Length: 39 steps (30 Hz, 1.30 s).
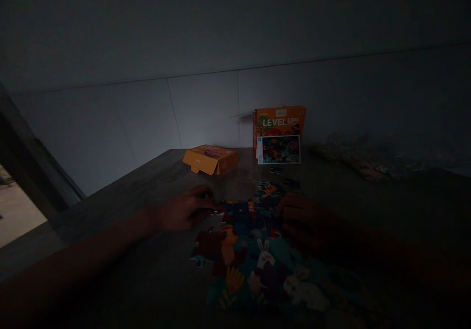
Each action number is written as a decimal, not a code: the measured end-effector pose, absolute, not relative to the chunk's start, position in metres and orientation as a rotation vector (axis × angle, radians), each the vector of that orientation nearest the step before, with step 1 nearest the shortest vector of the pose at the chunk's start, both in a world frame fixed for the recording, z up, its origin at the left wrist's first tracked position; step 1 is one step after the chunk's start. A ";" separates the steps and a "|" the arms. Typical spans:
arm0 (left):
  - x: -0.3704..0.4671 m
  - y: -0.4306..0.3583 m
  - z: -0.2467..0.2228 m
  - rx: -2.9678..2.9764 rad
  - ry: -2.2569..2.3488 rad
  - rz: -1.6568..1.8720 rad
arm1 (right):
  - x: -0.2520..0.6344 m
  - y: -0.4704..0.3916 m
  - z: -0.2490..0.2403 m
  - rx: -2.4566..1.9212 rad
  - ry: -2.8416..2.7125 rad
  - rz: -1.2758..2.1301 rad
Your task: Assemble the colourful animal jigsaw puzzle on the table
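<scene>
A partly joined jigsaw puzzle [263,260] with rabbits, a fox-like animal and plants lies on the grey table [147,270]. At its upper left edge is my left hand [184,208], fingers bent and drawn together at a puzzle piece [218,212] with a pale edge. My right hand [298,213] rests over the puzzle's right side, its fingers curled downward. Whatever lies beneath those fingertips is hidden in the dim light. Just beyond the joined part are further puzzle pieces [267,189], and one small piece [275,171] sits apart.
Against the tiled wall [202,108] stands an orange "LEVEL UP!" box [279,115], with a picture card [279,150] leaning on its front. An open orange box [211,159] lies to the left. Clear plastic packaging [364,162] is at the back right.
</scene>
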<state>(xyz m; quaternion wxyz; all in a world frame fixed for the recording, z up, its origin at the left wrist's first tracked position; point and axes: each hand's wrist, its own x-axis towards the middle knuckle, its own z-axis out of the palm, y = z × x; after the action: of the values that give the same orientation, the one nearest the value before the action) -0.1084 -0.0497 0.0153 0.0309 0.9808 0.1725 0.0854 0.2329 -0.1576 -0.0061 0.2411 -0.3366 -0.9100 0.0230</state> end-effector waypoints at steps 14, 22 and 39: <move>-0.107 -0.048 0.010 3.036 0.487 0.263 | 0.234 -0.156 -0.008 -0.909 -2.495 0.062; -0.112 -0.046 0.018 3.097 0.530 0.238 | 0.232 -0.158 -0.005 -0.939 -2.481 0.030; -0.121 -0.040 0.014 3.128 0.445 0.414 | 0.232 -0.159 -0.003 -0.940 -2.486 0.070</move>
<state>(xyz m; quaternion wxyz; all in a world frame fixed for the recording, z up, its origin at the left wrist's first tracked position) -0.1214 -0.0402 0.0137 -0.0227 0.9814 0.1394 0.1300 0.2319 -0.1585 -0.0033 0.2394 -0.3432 -0.9079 0.0254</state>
